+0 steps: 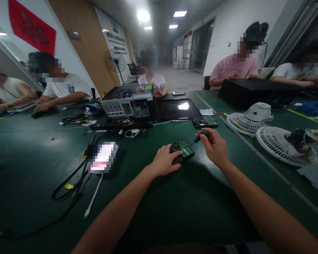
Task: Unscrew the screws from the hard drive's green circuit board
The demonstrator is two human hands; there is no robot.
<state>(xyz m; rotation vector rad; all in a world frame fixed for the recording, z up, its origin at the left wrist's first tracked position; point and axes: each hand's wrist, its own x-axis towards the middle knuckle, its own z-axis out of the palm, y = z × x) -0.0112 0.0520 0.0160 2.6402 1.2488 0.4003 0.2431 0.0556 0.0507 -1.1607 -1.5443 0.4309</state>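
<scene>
A hard drive (186,149) lies on the green table with its circuit board facing up. My left hand (165,160) grips it from the left, fingers over its dark casing and thumb along the near edge. In my right hand (214,146) is a screwdriver (201,135) with a dark green handle, held in closed fingers. Its thin shaft slants down left to the right edge of the circuit board; whether the tip sits in a screw is too small to tell. A second hard drive (205,122) lies farther back, beyond the screwdriver.
An open computer case (127,106) stands at the back, beside a flat black panel (177,109). Left lie a lit phone (103,157), a white cable (94,197) and black cables (69,197). White fan parts (278,144) are at right. Several people sit around the table.
</scene>
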